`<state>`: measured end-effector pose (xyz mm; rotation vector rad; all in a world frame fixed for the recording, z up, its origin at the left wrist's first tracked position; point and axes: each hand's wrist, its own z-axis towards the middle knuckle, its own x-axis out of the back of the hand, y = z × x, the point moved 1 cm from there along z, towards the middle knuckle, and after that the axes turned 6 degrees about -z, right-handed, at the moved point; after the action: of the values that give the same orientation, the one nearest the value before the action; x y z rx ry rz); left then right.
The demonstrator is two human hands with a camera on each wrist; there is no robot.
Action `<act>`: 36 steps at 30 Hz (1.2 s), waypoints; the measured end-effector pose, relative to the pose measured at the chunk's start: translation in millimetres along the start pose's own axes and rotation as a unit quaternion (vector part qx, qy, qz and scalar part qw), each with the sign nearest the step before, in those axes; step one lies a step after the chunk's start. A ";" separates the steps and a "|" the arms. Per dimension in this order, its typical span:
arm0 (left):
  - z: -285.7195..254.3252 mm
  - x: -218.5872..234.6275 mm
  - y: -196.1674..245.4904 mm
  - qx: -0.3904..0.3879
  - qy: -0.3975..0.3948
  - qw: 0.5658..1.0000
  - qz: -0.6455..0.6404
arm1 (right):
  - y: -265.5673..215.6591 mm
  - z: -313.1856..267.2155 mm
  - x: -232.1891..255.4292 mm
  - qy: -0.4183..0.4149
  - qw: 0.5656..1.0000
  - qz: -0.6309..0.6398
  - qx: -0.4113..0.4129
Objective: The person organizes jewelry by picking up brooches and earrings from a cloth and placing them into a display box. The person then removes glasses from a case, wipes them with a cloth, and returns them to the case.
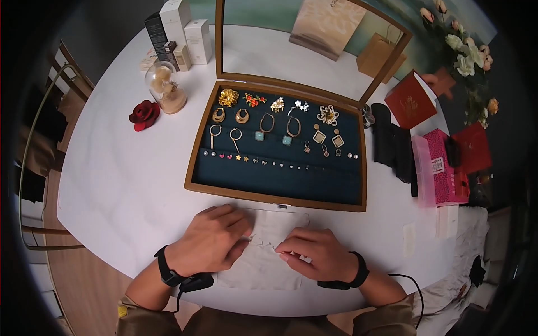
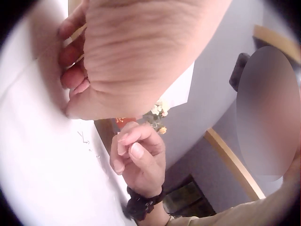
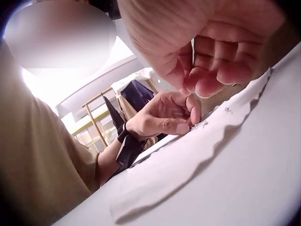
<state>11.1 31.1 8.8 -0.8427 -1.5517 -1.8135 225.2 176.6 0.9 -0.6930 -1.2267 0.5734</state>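
Observation:
Several small silver pieces (image 1: 262,244) lie on a pale cloth (image 1: 263,274) in front of the jewelry box. My left hand (image 1: 216,238) rests at the cloth's left side, fingers loosely bent, its fingertips beside the pieces; the right wrist view shows this hand (image 3: 164,115) with its thumb tip close to them. From the right, my right hand (image 1: 319,255) reaches in with thumb and forefinger close together at the rightmost piece. In the right wrist view the fingertips of the right hand (image 3: 202,52) are bent above the cloth (image 3: 188,165); whether they pinch anything is too small to tell.
Behind the cloth stands an open wooden box (image 1: 274,199) with rows of earrings and brooches. A red flower (image 1: 144,115), glass dome (image 1: 166,89) and cartons (image 1: 176,22) are at the back left. Black cases (image 1: 400,154) and a pink box (image 1: 440,168) lie on the right.

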 end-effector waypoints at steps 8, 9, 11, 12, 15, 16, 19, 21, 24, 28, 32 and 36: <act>-1.5 -1.8 -2.2 -0.003 0.002 1.000 -0.012 | 12.6 -1.2 -4.4 -0.035 0.995 0.072 -0.054; -1.6 -2.8 -2.2 -0.003 0.005 1.000 -0.016 | 12.8 -1.0 -4.2 -0.043 0.995 0.069 -0.058; -1.5 -4.1 -1.9 -0.004 0.007 1.000 -0.022 | 13.6 0.3 -3.8 -0.035 0.995 0.072 -0.060; -1.7 -4.0 -1.2 0.001 0.000 1.000 -0.012 | 14.1 0.7 -3.6 -0.028 0.995 0.075 -0.062; -3.3 -4.9 0.6 0.004 -0.010 1.000 0.010 | 16.7 0.9 -5.0 -0.016 0.994 0.086 -0.065; -3.9 -5.7 1.1 0.002 -0.010 1.000 0.024 | 16.5 1.2 -4.5 -0.016 0.994 0.086 -0.065; -6.0 -8.2 1.5 -0.003 -0.015 0.999 0.043 | 16.1 1.9 -3.4 -0.020 0.994 0.081 -0.075; -5.7 -8.1 1.3 -0.007 -0.004 0.998 0.055 | 17.0 2.0 -3.4 -0.009 0.993 0.085 -0.077; -5.9 -7.0 -2.8 -0.012 0.015 0.997 0.075 | 16.9 1.7 -3.1 -0.003 0.991 0.093 -0.093; -5.5 -3.1 -5.2 -0.013 0.029 0.996 0.079 | 17.5 2.1 -4.1 0.001 0.991 0.098 -0.091; -3.1 2.2 2.3 -0.018 0.026 0.999 0.044 | 17.0 1.9 -3.2 0.003 0.992 0.094 -0.087; -4.5 -0.5 2.7 -0.028 0.001 0.999 0.046 | 17.5 1.8 -3.2 0.003 0.993 0.086 -0.080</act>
<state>13.2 26.2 9.5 -0.9231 -1.4428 -1.7993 222.2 186.3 -13.8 -0.9413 -1.2245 0.6184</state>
